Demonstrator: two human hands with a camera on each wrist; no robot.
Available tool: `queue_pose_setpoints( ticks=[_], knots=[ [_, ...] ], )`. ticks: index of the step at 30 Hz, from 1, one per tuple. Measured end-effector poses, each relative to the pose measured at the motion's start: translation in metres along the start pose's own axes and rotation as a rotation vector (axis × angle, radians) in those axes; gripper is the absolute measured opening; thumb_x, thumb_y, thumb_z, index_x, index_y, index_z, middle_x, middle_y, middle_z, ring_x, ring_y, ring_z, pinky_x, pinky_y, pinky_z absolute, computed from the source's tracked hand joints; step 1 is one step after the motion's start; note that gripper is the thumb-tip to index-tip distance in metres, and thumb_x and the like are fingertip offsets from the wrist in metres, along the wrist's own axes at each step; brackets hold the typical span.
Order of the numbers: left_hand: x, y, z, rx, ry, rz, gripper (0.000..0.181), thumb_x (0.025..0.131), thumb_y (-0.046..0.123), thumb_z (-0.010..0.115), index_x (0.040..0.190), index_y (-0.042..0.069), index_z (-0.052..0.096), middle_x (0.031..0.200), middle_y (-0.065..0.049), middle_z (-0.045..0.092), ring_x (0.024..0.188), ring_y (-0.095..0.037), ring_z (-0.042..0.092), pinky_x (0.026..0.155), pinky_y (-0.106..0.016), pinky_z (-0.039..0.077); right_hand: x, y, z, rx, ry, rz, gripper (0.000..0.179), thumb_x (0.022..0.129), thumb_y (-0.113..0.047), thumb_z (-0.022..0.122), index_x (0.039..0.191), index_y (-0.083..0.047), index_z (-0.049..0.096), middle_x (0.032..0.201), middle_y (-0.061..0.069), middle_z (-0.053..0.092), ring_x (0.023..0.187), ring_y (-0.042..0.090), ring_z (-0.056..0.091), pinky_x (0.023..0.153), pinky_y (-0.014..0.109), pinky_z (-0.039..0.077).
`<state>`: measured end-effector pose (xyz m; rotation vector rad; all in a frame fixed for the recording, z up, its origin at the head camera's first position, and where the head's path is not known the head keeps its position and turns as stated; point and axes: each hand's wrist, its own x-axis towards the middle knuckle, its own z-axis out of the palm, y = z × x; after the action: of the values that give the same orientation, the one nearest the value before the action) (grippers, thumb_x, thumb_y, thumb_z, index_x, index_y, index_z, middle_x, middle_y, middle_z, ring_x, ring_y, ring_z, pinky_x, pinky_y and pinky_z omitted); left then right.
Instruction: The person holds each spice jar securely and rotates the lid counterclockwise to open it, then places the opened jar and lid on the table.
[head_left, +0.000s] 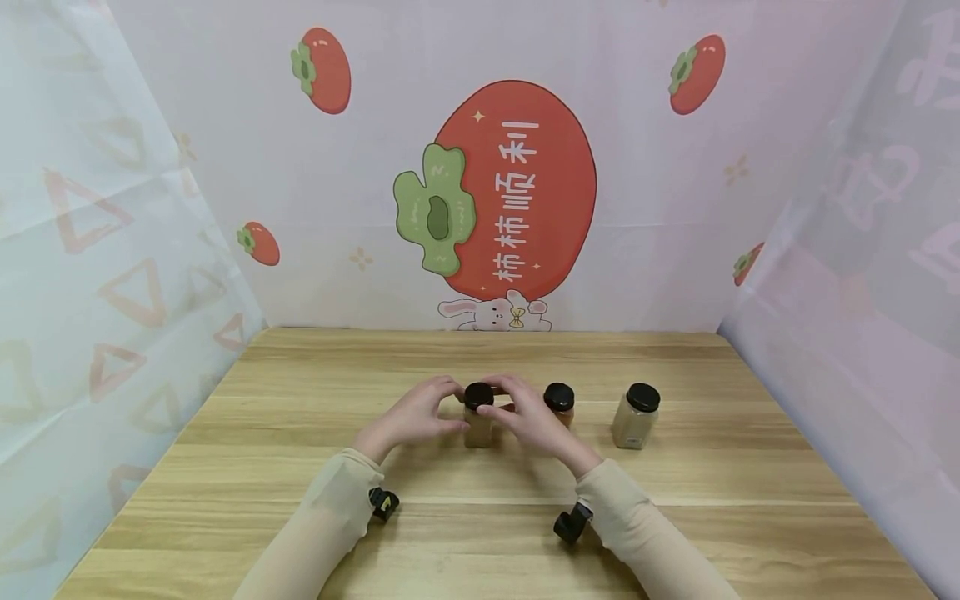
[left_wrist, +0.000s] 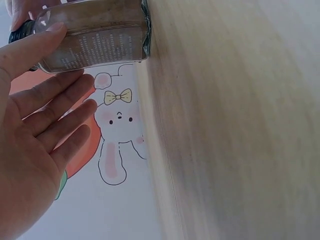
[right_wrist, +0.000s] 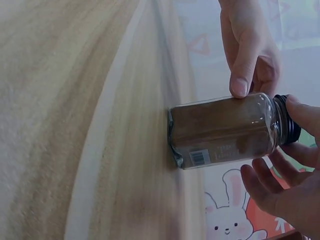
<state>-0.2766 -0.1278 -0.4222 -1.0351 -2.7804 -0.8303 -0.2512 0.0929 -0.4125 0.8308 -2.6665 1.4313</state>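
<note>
A clear glass jar of brown powder (head_left: 478, 429) with a black lid (head_left: 479, 395) stands upright on the wooden table between both hands. The left hand (head_left: 420, 410) holds it at the side, thumb (left_wrist: 50, 37) against the glass just below the lid. The remaining fingers of that hand spread behind the jar in the left wrist view. From the other side, the right hand (head_left: 528, 417) pinches the black lid between thumb and forefinger; its lower fingers (right_wrist: 260, 182) hang loose beside the glass. Printed text and a barcode label (right_wrist: 200, 157) show on the jar.
Another black-lidded jar (head_left: 559, 398) with reddish-brown contents stands right behind the right hand, partly hidden by it. Farther right is a third jar (head_left: 636, 421) of pale powder. A printed cloth backdrop (head_left: 360, 208) rises at the rear edge of the table (head_left: 300, 367).
</note>
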Motion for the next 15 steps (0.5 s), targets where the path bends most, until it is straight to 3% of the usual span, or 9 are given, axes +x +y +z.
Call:
queue_pose_setpoints(
  ticks=[15],
  knots=[
    [-0.0004,-0.0002,-0.0012,-0.003,-0.011,-0.005,0.039,0.078,0.031,0.077,0.108,0.011,0.064,0.107,-0.001,0.063,0.108,-0.025,0.060,0.097,-0.040,0.046,0.0028,0.0037,-0.0105,-0.027,-0.155,-0.117,0.043,0.098,-0.023,0.051,0.138,-0.009,0.044,0.143,0.011,0.041,0.127,0.030,0.046,0.100,0.049,0.045]
  ],
)
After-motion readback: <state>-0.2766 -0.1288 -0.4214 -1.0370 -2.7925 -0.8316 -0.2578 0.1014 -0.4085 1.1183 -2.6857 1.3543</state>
